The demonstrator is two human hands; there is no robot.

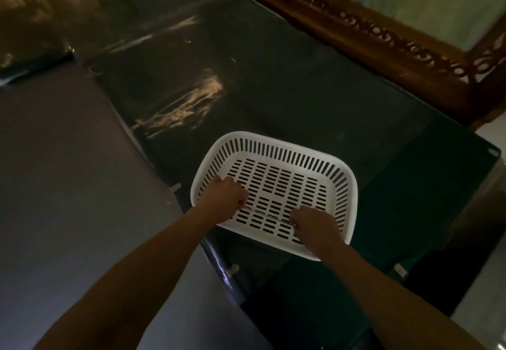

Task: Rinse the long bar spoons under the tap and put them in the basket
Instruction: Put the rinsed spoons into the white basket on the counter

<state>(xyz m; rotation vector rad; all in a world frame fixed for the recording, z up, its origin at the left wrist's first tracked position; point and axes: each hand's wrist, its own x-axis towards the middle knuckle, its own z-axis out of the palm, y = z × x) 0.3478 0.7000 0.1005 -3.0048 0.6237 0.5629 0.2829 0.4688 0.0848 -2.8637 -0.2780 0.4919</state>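
Note:
A white slotted plastic basket (273, 147) stands on a dark glossy counter. Both my hands reach into its near side. My left hand (223, 199) and my right hand (312, 225) each hold one end of a thin long bar spoon (269, 215), which stretches between them just above the basket's floor. The spoon's ends are hidden inside my curled fingers. Nothing else lies in the basket.
The dark counter (273, 84) runs away from me, with glare patches at its left. A grey surface (68, 185) lies to the left. A carved wooden frame (383, 37) borders the counter at the back right. The scene is dim.

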